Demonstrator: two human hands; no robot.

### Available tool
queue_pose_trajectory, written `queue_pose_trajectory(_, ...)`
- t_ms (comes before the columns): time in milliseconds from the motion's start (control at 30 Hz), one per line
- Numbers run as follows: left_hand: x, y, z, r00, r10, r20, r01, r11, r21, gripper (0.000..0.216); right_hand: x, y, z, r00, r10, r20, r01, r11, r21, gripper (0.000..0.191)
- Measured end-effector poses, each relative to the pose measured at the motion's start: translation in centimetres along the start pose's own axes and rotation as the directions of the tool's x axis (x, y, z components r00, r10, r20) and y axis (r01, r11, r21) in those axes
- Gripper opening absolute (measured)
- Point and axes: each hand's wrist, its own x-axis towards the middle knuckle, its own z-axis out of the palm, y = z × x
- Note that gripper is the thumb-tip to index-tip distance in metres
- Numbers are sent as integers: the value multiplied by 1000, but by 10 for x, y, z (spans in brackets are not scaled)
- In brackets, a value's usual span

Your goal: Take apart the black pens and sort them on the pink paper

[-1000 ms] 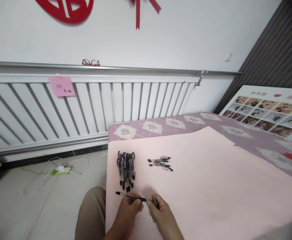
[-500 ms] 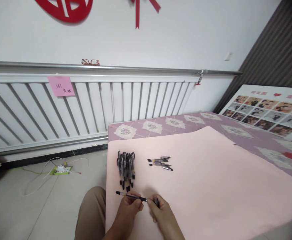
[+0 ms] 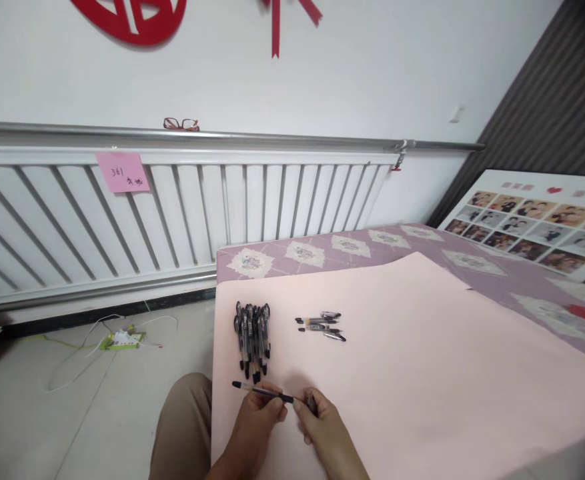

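My left hand (image 3: 257, 417) pinches an uncapped gel pen (image 3: 262, 391), a clear barrel with black ends, held almost level. Its grip end points right and meets the fingertips of my right hand (image 3: 319, 420). My right hand is closed around a dark pen cap (image 3: 312, 402), partly hidden by the fingers. Just beyond my left hand lies a pile of black capped pens (image 3: 252, 337), stacked roughly parallel. Farther right, a small group of pens and loose pen parts (image 3: 321, 325) lies on the pink sheet (image 3: 412, 360).
The sheet covers a purple patterned tabletop (image 3: 317, 252). A white radiator (image 3: 267, 200) runs along the wall, with glasses (image 3: 181, 125) on the pipe above. A photo board (image 3: 532, 220) leans at the right. Cables and a power strip (image 3: 123, 340) lie on the floor.
My right fingers have shifted slightly left onto the pen's grip end, and the dark cap in that hand has turned a little. My left hand and the piles stay put.
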Motion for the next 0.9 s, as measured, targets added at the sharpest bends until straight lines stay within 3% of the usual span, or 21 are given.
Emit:
queue_pose_trajectory(400,0,1,1,1000,-5,1,5,1000,5,20,0,-3,1,999,47,-5,-47,999,-23,18)
queue_pose_trajectory(667,-2,4,4,1000,8,10,-8,1000,7,18,-2,-7,-1,999,37,-20,-40,984,-174,28)
queue_pose_trajectory(900,0,1,6,999,14,40,-14,1000,-5,19,-3,-12,-1,997,-61,36,68,966,-248,14)
